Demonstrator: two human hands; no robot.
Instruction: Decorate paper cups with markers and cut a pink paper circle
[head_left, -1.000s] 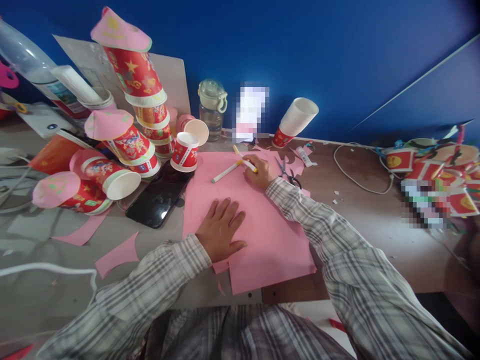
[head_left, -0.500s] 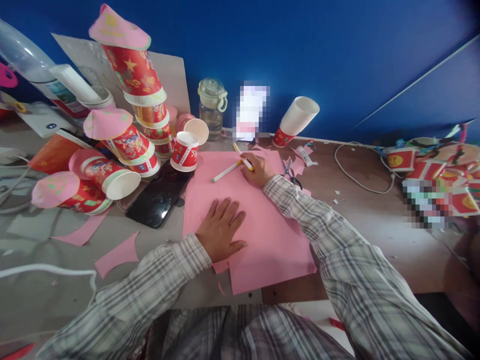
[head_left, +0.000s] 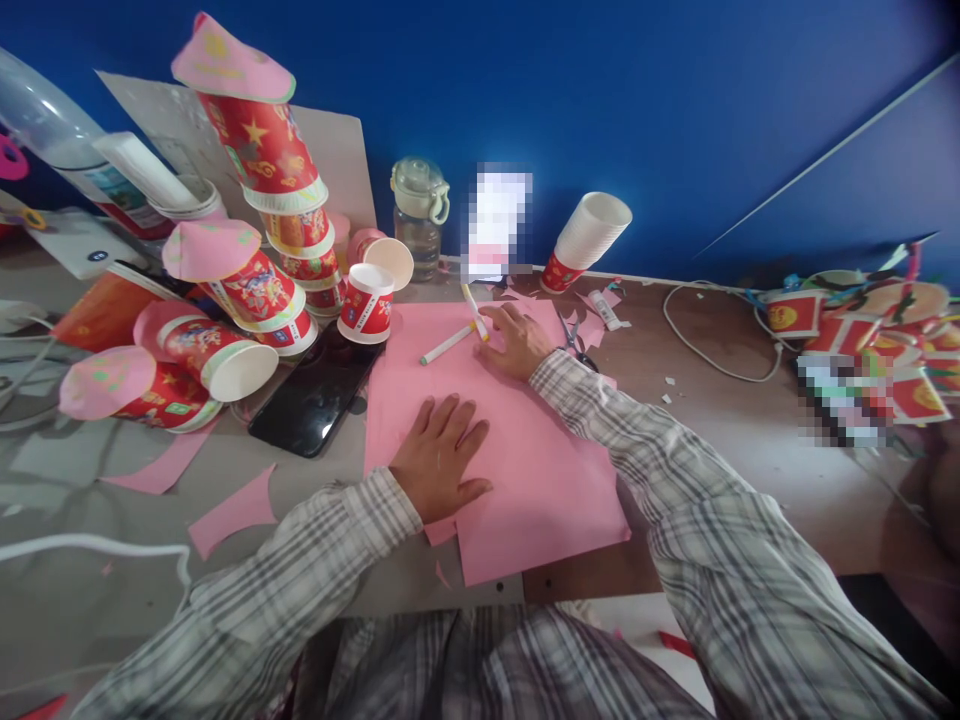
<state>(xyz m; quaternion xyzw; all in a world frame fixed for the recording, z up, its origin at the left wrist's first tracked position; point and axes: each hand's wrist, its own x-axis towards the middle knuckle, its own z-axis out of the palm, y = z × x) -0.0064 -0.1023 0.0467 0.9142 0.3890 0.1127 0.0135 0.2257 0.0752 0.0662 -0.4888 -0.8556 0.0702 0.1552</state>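
Observation:
Pink paper sheets [head_left: 540,470] lie on the table in front of me. My left hand [head_left: 441,460] rests flat on them with its fingers spread, holding nothing. My right hand [head_left: 516,343] is at the upper part of the paper, its fingers apart and beside a white and yellow marker [head_left: 474,310]. Another marker with a green end [head_left: 444,345] lies just left of it on the paper. Scissors [head_left: 576,340] with dark handles are to the right of my right wrist, among pink scraps.
Decorated red cups with pink cone tops [head_left: 266,150] stand and lie at the left, near a black phone [head_left: 315,390]. Behind the paper are a water bottle [head_left: 418,220], a lit screen [head_left: 496,225] and stacked cups [head_left: 585,240]. A cable [head_left: 712,365] curls at the right.
My right hand has let go of the white and yellow marker, and its fingers have spread. My left hand stays flat on the paper.

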